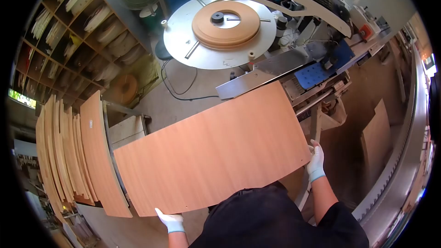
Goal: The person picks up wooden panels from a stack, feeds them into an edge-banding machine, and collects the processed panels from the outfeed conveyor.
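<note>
A wide wood-grain panel (211,149) lies across the view in front of my body, its far right end against the metal guide of the machine. My left hand (170,221), in a white glove, grips the panel's near edge towards the left, thumb on top and fingers hidden underneath. At the right end, my right hand (315,160), also gloved, holds the near corner with its fingers around the edge. Both hands are closed on the same panel.
Beyond the panel stands an edge-banding machine (250,78) with a coil of banding (225,23) on a round metal disc (177,41). Several boards (64,151) stand upright at left. Shelves (69,32) of rolls fill the back left. Another board (375,138) leans at right.
</note>
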Motion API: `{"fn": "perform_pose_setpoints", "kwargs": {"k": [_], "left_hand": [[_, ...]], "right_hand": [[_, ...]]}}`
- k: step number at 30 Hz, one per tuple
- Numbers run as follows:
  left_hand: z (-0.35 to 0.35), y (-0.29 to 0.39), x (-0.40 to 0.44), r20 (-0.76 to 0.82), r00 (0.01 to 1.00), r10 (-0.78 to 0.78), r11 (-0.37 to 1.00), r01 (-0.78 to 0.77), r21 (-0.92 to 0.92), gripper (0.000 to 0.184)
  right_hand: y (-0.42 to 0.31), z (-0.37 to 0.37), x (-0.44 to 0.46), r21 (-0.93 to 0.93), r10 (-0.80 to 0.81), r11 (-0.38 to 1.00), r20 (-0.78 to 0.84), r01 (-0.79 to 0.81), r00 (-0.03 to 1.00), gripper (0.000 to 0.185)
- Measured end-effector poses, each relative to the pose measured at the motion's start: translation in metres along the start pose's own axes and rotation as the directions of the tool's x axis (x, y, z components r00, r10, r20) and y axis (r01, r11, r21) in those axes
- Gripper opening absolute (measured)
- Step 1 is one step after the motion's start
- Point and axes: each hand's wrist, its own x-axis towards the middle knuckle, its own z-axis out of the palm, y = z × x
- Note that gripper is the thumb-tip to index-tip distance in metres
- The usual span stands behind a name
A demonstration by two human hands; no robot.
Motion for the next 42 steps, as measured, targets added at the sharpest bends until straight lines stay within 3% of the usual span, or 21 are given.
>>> {"fn": "perform_pose_setpoints", "kwargs": {"k": [1, 3, 4, 5, 7, 9, 10, 12, 13, 15, 17, 20, 22, 23, 25, 31, 34, 36, 39, 41, 42], "left_hand": [[-0.006, -0.006, -0.005, 0.003, 1.000, 0.008, 1.000, -0.008, 0.011, 0.067], [-0.016, -0.017, -0.014, 0.003, 0.999, -0.041, 0.999, 0.041, -0.020, 0.067], [-0.010, -0.022, -0.025, -0.002, 1.000, -0.030, 1.000, 0.030, -0.009, 0.067], [-0.004, -0.029, -0.036, -0.029, 0.999, -0.036, 0.999, 0.035, -0.023, 0.067], [0.003, -0.039, -0.053, -0.067, 0.997, -0.038, 0.999, 0.036, -0.029, 0.067], [0.008, -0.053, -0.059, -0.098, 0.994, -0.042, 0.999, 0.040, -0.026, 0.066], [0.008, -0.059, -0.058, -0.107, 0.993, -0.041, 0.999, 0.038, -0.029, 0.066], [-0.004, -0.072, -0.055, 0.041, 0.996, -0.075, 0.997, 0.076, -0.015, 0.062], [-0.004, -0.081, -0.061, 0.020, 0.997, -0.077, 0.997, 0.078, -0.023, 0.062], [0.007, -0.097, -0.068, 0.121, 0.989, -0.086, 0.994, 0.093, -0.055, 0.060], [0.035, -0.109, -0.094, 0.047, 0.994, -0.095, 0.994, 0.097, -0.051, 0.059], [0.034, -0.124, -0.105, 0.203, 0.963, -0.179, 0.983, 0.185, -0.011, 0.059], [0.029, -0.131, -0.107, 0.274, 0.911, -0.308, 0.925, 0.220, 0.310, 0.061], [0.028, -0.133, -0.110, 0.270, 0.917, -0.293, 0.932, 0.210, 0.296, 0.061], [0.038, -0.141, -0.116, 0.208, 0.906, -0.368, 0.809, 0.202, 0.552, 0.066], [0.069, -0.161, -0.141, 0.285, 0.853, -0.437, 0.740, 0.161, 0.653, 0.070], [0.075, -0.169, -0.144, 0.276, 0.782, -0.559, 0.596, 0.148, 0.789, 0.070], [0.073, -0.177, -0.137, 0.279, 0.735, -0.618, 0.523, 0.119, 0.844, 0.071], [0.080, -0.185, -0.127, 0.290, 0.643, -0.708, 0.397, 0.023, 0.917, 0.069], [0.074, -0.194, -0.116, 0.403, 0.670, -0.624, 0.035, -0.491, 0.870, 0.066], [0.068, -0.198, -0.104, 0.365, 0.692, -0.623, -0.119, -0.545, 0.830, 0.063]], "right_hand": [[-0.011, 0.006, -0.007, 0.011, 0.008, 1.000, -0.002, -0.008, 1.000, 0.042], [-0.030, 0.018, -0.025, 0.576, 0.328, 0.784, -0.066, -0.232, 0.943, 0.048], [-0.026, 0.024, -0.029, 0.666, 0.281, 0.715, 0.004, -0.213, 0.960, 0.055], [-0.026, 0.022, -0.037, 0.718, 0.325, 0.600, 0.184, -0.353, 0.927, 0.054], [-0.052, 0.045, -0.063, 0.696, 0.444, 0.568, 0.191, -0.440, 0.875, 0.053], [-0.023, 0.047, -0.055, 0.732, 0.459, 0.451, 0.300, -0.510, 0.836, 0.052], [-0.020, 0.044, -0.046, 0.739, 0.428, 0.474, 0.281, -0.479, 0.859, 0.052], [-0.019, 0.026, -0.025, 0.743, 0.419, 0.421, 0.350, -0.521, 0.838, 0.054], [-0.030, 0.022, -0.018, 0.754, 0.400, 0.358, 0.409, -0.551, 0.820, 0.055], [-0.042, 0.009, -0.004, 0.717, 0.432, 0.421, 0.379, -0.555, 0.818, 0.055], [-0.039, -0.006, 0.021, 0.748, 0.431, 0.399, 0.358, -0.531, 0.828, 0.055], [-0.055, -0.023, 0.045, 0.744, 0.434, 0.400, 0.360, -0.535, 0.826, 0.056], [-0.057, -0.038, 0.064, 0.738, 0.396, 0.400, 0.397, -0.544, 0.828, 0.059], [-0.058, -0.045, 0.072, 0.727, 0.394, 0.400, 0.413, -0.558, 0.821, 0.059], [-0.061, -0.058, 0.086, 0.713, 0.407, 0.403, 0.421, -0.573, 0.810, 0.061], [-0.073, -0.092, 0.127, 0.689, 0.426, 0.484, 0.353, -0.539, 0.833, 0.063], [-0.078, -0.105, 0.144, 0.668, 0.425, 0.544, 0.303, -0.509, 0.853, 0.060], [-0.077, -0.113, 0.156, 0.618, 0.335, 0.708, 0.133, -0.342, 0.933, 0.059], [-0.078, -0.120, 0.165, 0.672, 0.360, 0.690, 0.003, -0.268, 0.933, 0.056], [-0.057, -0.115, 0.156, 0.680, 0.305, 0.687, 0.049, -0.255, 0.951, 0.056], [-0.044, -0.109, 0.147, 0.687, 0.256, 0.684, 0.088, -0.244, 0.963, 0.057]]}}
